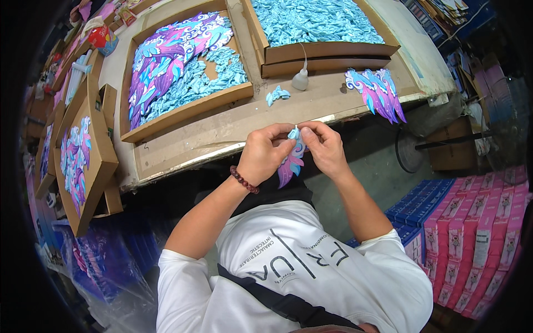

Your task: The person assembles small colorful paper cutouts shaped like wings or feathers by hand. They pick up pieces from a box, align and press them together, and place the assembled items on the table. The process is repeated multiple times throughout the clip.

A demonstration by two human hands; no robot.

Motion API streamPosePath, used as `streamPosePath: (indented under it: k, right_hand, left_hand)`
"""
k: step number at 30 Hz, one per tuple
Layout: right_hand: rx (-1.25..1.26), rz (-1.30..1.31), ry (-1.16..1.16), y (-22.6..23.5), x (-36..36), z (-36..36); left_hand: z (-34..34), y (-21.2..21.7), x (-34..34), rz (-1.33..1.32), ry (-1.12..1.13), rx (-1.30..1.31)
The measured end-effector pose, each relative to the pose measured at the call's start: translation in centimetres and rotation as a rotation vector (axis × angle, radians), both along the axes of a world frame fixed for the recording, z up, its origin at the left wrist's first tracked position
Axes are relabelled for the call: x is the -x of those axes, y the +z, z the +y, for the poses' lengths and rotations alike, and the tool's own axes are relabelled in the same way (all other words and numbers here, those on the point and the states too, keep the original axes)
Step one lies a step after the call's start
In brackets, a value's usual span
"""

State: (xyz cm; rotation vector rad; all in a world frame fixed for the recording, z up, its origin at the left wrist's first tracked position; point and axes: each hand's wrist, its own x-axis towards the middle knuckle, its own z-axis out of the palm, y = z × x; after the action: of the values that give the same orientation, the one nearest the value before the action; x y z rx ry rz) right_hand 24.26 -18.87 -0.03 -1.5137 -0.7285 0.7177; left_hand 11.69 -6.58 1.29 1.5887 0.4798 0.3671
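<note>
My left hand (265,152) and my right hand (323,149) meet just off the table's front edge. Between them they pinch a small wing-shaped cutout (290,166) in purple, pink and blue. A light blue piece (293,134) sits at its upper end between my fingertips; whether it is attached, I cannot tell. On the table beyond my hands lie a few loose light blue pieces (277,95). Beside them stands a small whitish squeeze bottle (300,80) with a long thin nozzle. Several similar cutouts (378,94) lie at the table edge to the right.
A cardboard tray (191,112) holds cutouts and light blue pieces; another tray (333,51) behind is full of light blue pieces. More cardboard trays (94,172) lean at the left. Pink boxes (472,238) and blue boxes (416,202) are stacked at my right.
</note>
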Motion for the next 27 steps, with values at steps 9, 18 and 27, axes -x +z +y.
streamPosePath:
  k: [9, 18, 27]
  right_hand:
    - [0.078, 0.035, 0.165, 0.1, -1.2, -0.4]
    - [-0.121, 0.104, 0.101, -1.3, -0.2, -0.8]
    - [-0.117, -0.025, 0.111, -1.6, 0.1, -1.0]
  left_hand:
    - [-0.8, 0.4, 0.2, 0.004, 0.016, -0.035]
    - [-0.7, 0.7, 0.6, 0.16, -0.097, -0.199]
    - [-1.3, 0.3, 0.8, 0.096, -0.021, -0.223]
